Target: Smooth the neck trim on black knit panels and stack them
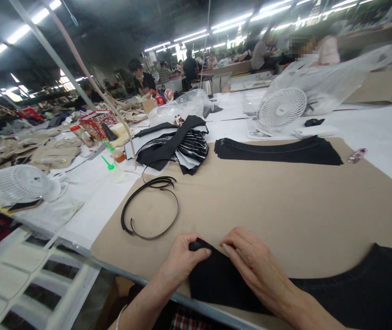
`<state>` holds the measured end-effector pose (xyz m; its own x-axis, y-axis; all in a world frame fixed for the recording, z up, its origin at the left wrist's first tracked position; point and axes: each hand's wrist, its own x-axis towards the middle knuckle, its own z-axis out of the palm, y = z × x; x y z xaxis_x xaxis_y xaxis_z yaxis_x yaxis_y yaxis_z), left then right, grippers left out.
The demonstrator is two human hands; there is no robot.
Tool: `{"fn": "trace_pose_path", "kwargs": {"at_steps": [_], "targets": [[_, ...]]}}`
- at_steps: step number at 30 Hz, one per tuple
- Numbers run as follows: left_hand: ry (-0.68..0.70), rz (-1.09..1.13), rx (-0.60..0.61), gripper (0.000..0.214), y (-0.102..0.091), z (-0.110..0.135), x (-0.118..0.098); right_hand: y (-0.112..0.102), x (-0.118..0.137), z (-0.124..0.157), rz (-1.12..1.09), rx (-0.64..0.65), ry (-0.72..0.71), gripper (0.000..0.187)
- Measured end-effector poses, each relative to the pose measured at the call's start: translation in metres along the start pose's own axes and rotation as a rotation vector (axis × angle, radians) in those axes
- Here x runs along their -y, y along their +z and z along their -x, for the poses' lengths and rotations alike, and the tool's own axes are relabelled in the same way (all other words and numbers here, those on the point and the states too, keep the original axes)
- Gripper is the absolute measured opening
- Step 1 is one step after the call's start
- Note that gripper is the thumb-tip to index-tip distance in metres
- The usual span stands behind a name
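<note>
A black fabric piece (pixel 223 279) lies at the near table edge. My left hand (pixel 184 256) is closed on its upper left corner, thumb on top and fingers behind. Just to the right, my right hand (pixel 247 256) is pinched at the fabric's upper edge; what sits between its fingertips, if anything, is too small to make out. Under my right forearm, black fabric with a curved upper edge (pixel 364 279) spreads to the right. Beyond my left hand lie coiled thin black strips (pixel 123 211).
Brown board (pixel 268 201) covers the near tabletop. Stacked black curved pieces (pixel 278 151) and a fanned black-and-white pile (pixel 182 142) lie at its far side. White fans (pixel 281 110), green-tipped bottles (pixel 115 173) and a pink clip-like object (pixel 357 155) stand or lie around. People work farther back.
</note>
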<state>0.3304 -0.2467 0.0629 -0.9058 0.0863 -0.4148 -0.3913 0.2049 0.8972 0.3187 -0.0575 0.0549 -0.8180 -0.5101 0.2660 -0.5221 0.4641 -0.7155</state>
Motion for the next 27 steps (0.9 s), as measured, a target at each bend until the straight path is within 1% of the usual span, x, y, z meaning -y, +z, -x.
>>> {"fn": "trace_pose_path", "kwargs": {"at_steps": [2,5,8,10,13,17,20,27], "targets": [[0.007,0.006,0.021,0.022,-0.003,-0.002,0.001,0.004,-0.004,-0.003,-0.003,-0.016,0.07,0.019],[0.043,-0.022,0.033,0.024,-0.006,-0.004,0.002,0.012,-0.009,-0.007,-0.051,0.102,0.184,0.023],[0.065,-0.058,0.038,0.022,-0.007,-0.006,0.003,0.016,-0.009,-0.011,-0.02,0.203,0.224,0.029],[0.078,-0.08,0.041,0.019,-0.008,-0.007,0.003,0.015,-0.005,-0.013,0.056,0.222,0.192,0.026],[0.097,-0.109,0.048,0.017,-0.008,-0.007,0.002,0.01,0.0,-0.016,0.17,0.243,0.097,0.025],[0.119,-0.148,0.054,0.017,-0.009,-0.005,-0.002,0.007,0.002,-0.018,0.231,0.265,-0.019,0.023],[0.109,-0.183,0.068,0.018,-0.009,-0.003,-0.005,0.006,0.0,-0.017,0.29,0.278,-0.094,0.02],[0.088,-0.179,0.048,0.016,-0.008,-0.001,-0.006,0.01,-0.001,-0.014,0.383,0.195,-0.199,0.017]]}}
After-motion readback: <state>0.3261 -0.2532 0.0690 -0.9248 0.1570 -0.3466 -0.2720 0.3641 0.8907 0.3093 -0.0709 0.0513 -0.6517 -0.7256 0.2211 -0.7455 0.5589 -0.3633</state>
